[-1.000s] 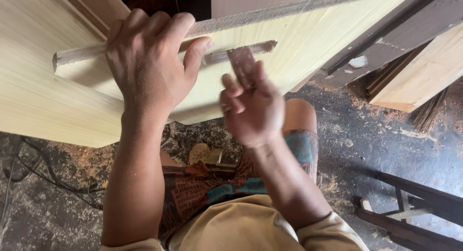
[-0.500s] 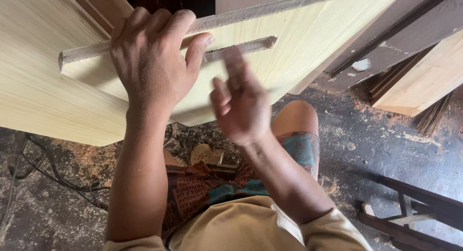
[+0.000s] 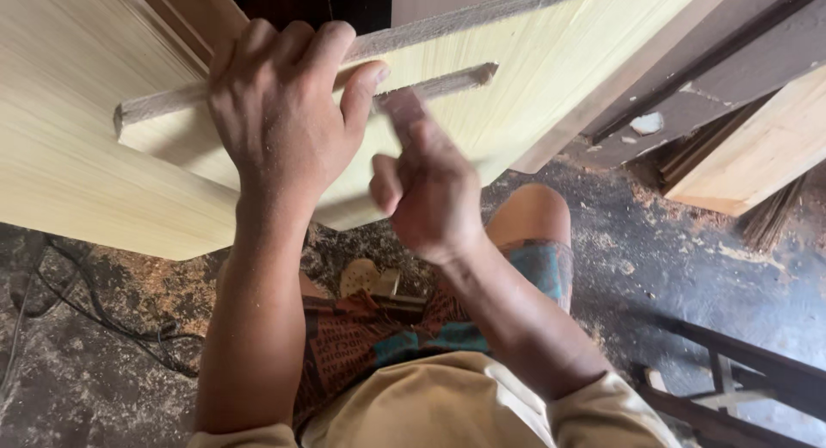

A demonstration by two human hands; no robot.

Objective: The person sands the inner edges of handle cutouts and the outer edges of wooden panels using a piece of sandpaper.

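The left hand point(image 3: 284, 112) is closed over the top edge of a pale wooden board point(image 3: 533, 78), fingers hooked over the rough upper edge and thumb pressed on the near face. The board is held tilted above the person's lap, with a long narrow slot point(image 3: 439, 85) cut near its upper edge, just right of the left thumb. The right hand point(image 3: 426, 185) is curled around a small reddish-brown piece, apparently sandpaper point(image 3: 397, 104), though motion blur prevents certainty. That piece sits at the left end of the slot, touching or very close to the wood. A larger pale panel point(image 3: 60, 155) stands behind at the left. More timber point(image 3: 757, 147) leans at the right. The floor point(image 3: 671, 259) is dark and strewn with sawdust; a black cable point(image 3: 95, 315) lies at the left.
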